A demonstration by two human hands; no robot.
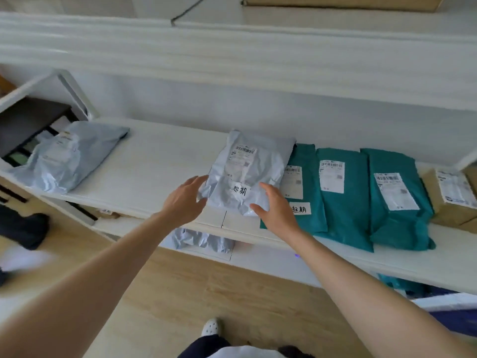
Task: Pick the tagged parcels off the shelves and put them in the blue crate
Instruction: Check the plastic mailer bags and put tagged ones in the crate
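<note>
A crumpled grey poly mailer [245,174] bearing a handwritten white tag [239,190] lies near the white shelf's [160,161] front edge. The left hand [184,200] and right hand [277,210] flank its near corners, fingers spread wide and gripping nothing. Open board lies to its left, and a teal mailer [304,182] touches its right side.

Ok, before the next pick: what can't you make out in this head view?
Blue crate: nowhere in the head view.
Green parcel's tag: left edge covered by the right hand.
Grey parcel on the lower shelf: mostly hidden under the shelf board; any tag unseen.
Cardboard box: cut off by the right frame edge.
Shipping labels: print too small to read.
</note>
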